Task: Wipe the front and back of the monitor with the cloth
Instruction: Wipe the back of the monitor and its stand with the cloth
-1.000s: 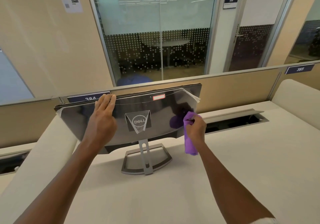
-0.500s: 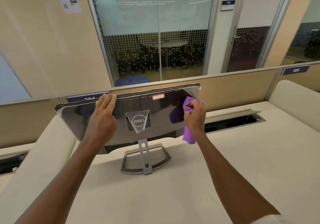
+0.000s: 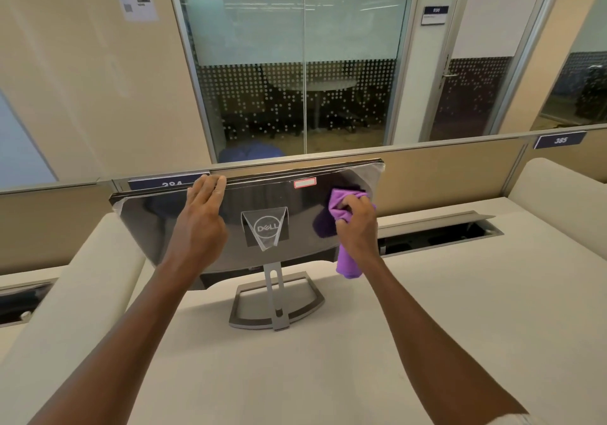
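Cream laminate desk [image 3: 427, 342] fills the lower half of the frame, with a tan partition [image 3: 443, 175] running across mid-frame behind it. Glass wall [image 3: 295, 63] with dotted frosting takes up the upper centre.

Monitor [image 3: 184, 224] stands at centre frame, its glossy black back facing the camera, tilted so the top edge leans away. Dell badge [image 3: 265, 227] sits mid-panel; a small red-bordered sticker [image 3: 304, 182] is near the top edge. Grey stand [image 3: 277, 306] rests on the desk below centre.

Open cable hatch [image 3: 437, 234] in the desk, right of the monitor.

Left hand [image 3: 200, 224] lies flat on the monitor back, left of the badge, fingers straight and together, tips [image 3: 210, 183] hooked just over the top edge.

Right hand [image 3: 356, 227] clutches a purple cloth [image 3: 341, 204], fingers curled round it, pressing it to the upper right of the panel. A tail of cloth hangs below the wrist.

Number plates "384" [image 3: 170, 183] and "385" [image 3: 560, 140] are fixed to the partition.
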Action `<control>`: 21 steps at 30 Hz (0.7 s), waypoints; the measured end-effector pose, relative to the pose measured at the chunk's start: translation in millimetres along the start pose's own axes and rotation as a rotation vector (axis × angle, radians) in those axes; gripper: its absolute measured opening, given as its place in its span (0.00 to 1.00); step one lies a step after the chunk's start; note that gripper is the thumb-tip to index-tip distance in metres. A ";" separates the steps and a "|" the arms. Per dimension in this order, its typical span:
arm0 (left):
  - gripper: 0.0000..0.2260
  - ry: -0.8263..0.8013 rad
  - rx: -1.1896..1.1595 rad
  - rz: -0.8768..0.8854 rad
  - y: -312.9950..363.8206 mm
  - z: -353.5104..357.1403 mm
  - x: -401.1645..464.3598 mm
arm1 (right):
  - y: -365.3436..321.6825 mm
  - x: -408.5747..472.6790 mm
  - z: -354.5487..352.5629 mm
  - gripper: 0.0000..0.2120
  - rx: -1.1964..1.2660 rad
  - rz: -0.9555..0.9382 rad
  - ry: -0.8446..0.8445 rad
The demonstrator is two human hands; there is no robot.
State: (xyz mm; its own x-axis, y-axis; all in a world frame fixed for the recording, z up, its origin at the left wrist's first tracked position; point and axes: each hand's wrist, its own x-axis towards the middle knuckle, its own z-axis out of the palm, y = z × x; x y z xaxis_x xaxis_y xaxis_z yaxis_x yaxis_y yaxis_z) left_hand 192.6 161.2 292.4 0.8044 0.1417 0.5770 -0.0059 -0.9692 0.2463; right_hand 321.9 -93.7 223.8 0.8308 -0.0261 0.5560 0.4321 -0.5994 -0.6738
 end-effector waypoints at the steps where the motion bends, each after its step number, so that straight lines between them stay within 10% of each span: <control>1: 0.27 0.003 0.000 0.000 0.1 -0.6 -0.5 | -5.8 6.5 -3.9 0.10 0.005 0.029 0.052; 5: 0.27 0.010 -0.019 -0.008 1.6 0.5 -1.1 | -51.6 24.5 -11.0 0.11 -0.017 -0.118 0.177; 10: 0.26 0.011 -0.025 -0.021 2.0 1.2 0.3 | -70.3 -10.5 27.3 0.13 -0.039 -0.405 -0.084; 21: 0.26 0.004 -0.021 -0.011 0.0 0.8 0.2 | -102.0 -1.6 36.5 0.11 0.023 -0.318 0.108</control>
State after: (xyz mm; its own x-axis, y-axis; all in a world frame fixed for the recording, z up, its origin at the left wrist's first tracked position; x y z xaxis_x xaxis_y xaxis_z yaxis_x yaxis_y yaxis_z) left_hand 193.3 161.0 291.9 0.8018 0.1535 0.5775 -0.0094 -0.9631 0.2691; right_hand 289.4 -3.3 273.9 0.6117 0.0743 0.7876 0.6728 -0.5726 -0.4685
